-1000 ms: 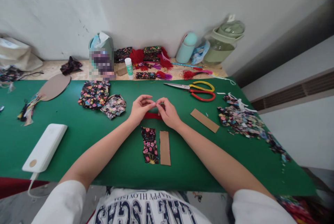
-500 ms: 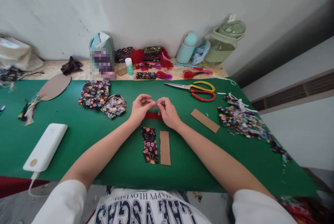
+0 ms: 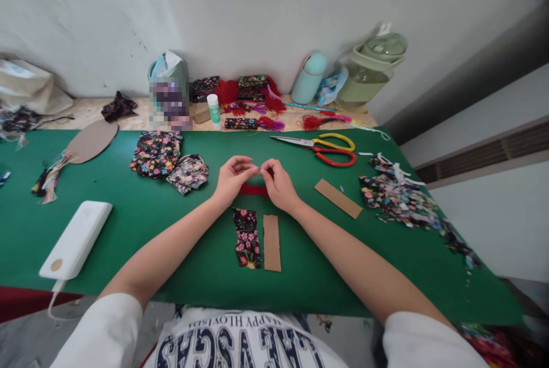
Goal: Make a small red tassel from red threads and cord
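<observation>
Both forearms angled inward over the green tabletop point(image 3: 193, 279), the bare left hand point(image 3: 232, 178) and bare right hand point(image 3: 279, 185) nearly meeting, fingers curled, thumbs near index tips; whether they pinched anything could not be told. One red, thread-like strip point(image 3: 254, 190), partly hidden, lay between the hands. Nearer the person lay one black floral fabric strip point(image 3: 247, 240) beside one of two brown cardboard rectangles point(image 3: 272, 243). One pair of yellow-and-red-handled scissors point(image 3: 309, 142) lay beyond the other.

red strip point(image 3: 254, 190) | narrow, straight | crosswise on green tabletop point(image 3: 206, 259)
</observation>
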Motion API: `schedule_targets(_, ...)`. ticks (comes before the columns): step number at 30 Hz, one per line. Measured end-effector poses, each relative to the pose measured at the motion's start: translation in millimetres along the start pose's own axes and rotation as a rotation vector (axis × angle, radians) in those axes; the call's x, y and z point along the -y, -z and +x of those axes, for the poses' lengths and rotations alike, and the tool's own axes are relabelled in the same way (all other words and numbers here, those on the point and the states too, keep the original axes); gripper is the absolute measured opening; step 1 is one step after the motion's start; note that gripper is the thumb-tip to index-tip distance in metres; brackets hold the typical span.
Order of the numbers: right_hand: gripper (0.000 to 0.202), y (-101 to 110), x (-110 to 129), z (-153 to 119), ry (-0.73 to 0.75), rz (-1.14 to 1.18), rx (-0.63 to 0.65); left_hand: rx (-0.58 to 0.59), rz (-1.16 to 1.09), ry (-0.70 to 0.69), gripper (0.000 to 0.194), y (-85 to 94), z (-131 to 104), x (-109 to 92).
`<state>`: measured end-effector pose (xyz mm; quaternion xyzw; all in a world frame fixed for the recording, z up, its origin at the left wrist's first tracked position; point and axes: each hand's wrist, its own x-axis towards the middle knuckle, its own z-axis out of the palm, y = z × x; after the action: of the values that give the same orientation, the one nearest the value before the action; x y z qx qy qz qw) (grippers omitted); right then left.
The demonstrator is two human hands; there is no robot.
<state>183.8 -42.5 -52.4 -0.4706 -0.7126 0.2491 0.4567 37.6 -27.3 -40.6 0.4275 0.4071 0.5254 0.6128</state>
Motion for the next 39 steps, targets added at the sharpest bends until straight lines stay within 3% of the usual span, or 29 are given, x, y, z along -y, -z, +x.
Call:
schedule_targets(8,0.006,-0.7,-1.7,-1.2,-0.015,-0.009,-0.014,0.077,0.041,-0.050,0.039,2.9,-1.3,1.5)
schedule_targets(20,0.006,-2.1,1.2,-2.8,0.011,-0.072,-0.017,0.045,-0.167,0.006,0.050,1.0,0.5,6.2)
schedule_targets(27,0.007,-1.9,0.0,-3.5,-0.003,-0.065,-0.043,0.066,-0.095,0.078,0.031,-0.9,-3.0,2.8)
schedule_targets(32,0.007,-1.2,2.2,-2.9,-0.014,-0.044,-0.036,0.077,-0.085,0.146,0.033,-0.5,-3.4,0.1)
schedule_targets(39,0.008,1.0,6.0,-3.6,-0.015,-0.014,-0.006,0.082,-0.055,0.094,0.033,2.7,0.4,5.3)
